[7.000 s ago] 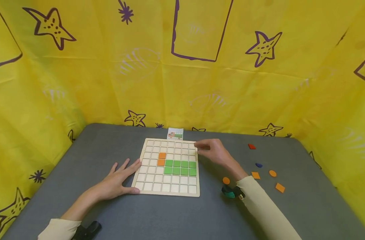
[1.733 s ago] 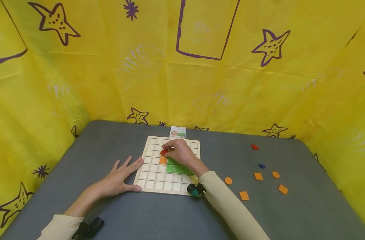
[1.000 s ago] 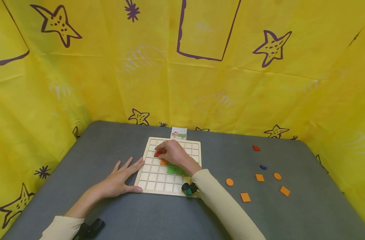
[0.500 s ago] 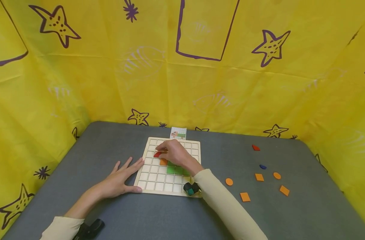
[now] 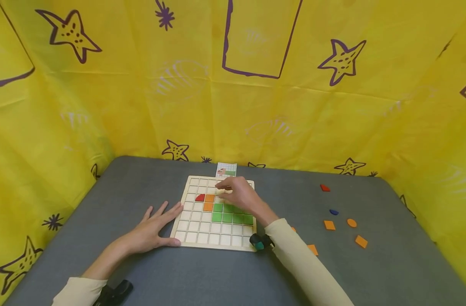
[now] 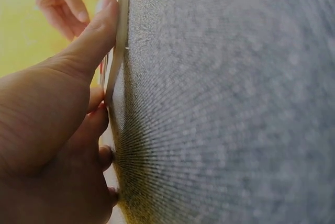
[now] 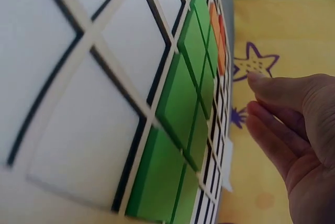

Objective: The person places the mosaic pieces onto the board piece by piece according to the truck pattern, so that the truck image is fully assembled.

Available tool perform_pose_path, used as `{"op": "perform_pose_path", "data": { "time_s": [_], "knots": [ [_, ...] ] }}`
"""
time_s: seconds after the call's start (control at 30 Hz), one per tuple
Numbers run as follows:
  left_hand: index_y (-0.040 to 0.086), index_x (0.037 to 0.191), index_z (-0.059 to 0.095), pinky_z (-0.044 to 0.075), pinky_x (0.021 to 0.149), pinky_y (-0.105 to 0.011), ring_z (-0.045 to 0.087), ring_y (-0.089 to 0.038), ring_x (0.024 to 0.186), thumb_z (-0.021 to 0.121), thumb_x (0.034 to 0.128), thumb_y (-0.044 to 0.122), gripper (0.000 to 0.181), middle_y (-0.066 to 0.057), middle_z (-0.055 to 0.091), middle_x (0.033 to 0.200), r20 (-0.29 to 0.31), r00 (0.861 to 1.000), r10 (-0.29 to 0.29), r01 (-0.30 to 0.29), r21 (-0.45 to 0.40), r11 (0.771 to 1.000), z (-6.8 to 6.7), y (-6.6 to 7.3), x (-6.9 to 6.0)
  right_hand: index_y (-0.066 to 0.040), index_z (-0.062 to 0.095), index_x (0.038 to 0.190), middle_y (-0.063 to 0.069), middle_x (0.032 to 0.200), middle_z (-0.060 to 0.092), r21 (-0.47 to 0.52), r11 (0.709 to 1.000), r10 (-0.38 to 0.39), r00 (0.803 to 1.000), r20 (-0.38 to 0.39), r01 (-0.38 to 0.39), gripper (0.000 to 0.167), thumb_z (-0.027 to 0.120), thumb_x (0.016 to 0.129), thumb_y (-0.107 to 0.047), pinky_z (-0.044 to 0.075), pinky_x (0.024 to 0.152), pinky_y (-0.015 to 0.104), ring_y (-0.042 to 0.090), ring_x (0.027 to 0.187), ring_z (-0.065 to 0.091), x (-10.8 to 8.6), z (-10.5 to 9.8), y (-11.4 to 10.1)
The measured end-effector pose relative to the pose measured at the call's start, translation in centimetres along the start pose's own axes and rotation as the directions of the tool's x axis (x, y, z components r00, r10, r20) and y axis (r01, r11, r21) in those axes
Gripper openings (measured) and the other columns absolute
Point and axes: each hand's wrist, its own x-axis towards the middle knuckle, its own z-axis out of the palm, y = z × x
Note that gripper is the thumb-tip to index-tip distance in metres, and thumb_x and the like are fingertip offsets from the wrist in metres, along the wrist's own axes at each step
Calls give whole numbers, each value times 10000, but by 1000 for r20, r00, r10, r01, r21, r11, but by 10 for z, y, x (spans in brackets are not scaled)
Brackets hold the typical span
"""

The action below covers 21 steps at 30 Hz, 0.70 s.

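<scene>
A pale wooden grid board [image 5: 214, 246] lies on the grey table. My left hand [image 5: 150, 231] rests at its left side, fingertips on the edge and thumb at the near corner; the left wrist view shows the thumb [image 6: 97, 35] along the rim. A red quarter-circle tile [image 5: 200, 197] sits in a cell, beside the upper of two orange square tiles [image 5: 208, 207]. Two rows of green square tiles [image 5: 227, 218] fill cells to the right. Over the board's upper part hovers my right hand [image 5: 242, 196], thumb and fingers apart; nothing is between them in the right wrist view.
A small picture card [image 5: 226, 169] lies behind the board. Loose tiles are scattered to the right: a red one [image 5: 325, 188], a blue one [image 5: 334, 212], an orange disc [image 5: 351, 223] and several orange squares [image 5: 361, 242]. The right sleeve partly covers some. Yellow cloth surrounds the table.
My right hand has brought the red quarter-circle tile to the cell left of the upper orange square, let go of it and drawn back right. The left hand stays at the board.
</scene>
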Motion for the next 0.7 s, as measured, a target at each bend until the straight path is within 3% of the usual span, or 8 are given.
{"op": "perform_pose_path", "data": {
  "time_s": [0.3, 0.7],
  "knots": [
    [121, 1542, 321, -56, 1080, -694, 70, -487, 1457, 747, 743, 590, 1020, -119, 261, 1600, 5, 1000, 1, -1, 4, 1000, 0, 0, 1, 23, 711, 1141, 128, 1121, 713, 67, 996, 68, 995, -74, -63, 272, 719, 875, -31, 530, 917, 394, 292, 1039, 679, -18, -19, 24],
    [111, 1541, 321, -60, 1075, -702, 65, -502, 1450, 746, 747, 583, 1017, -142, 260, 1595, 16, 1000, -4, 4, 0, 1000, -1, 2, 2, 13, 709, 1152, 141, 1132, 705, 32, 993, 116, 985, -129, -113, 300, 743, 863, -60, 543, 889, 388, 286, 1034, 681, -55, -44, 56]
  ]
}}
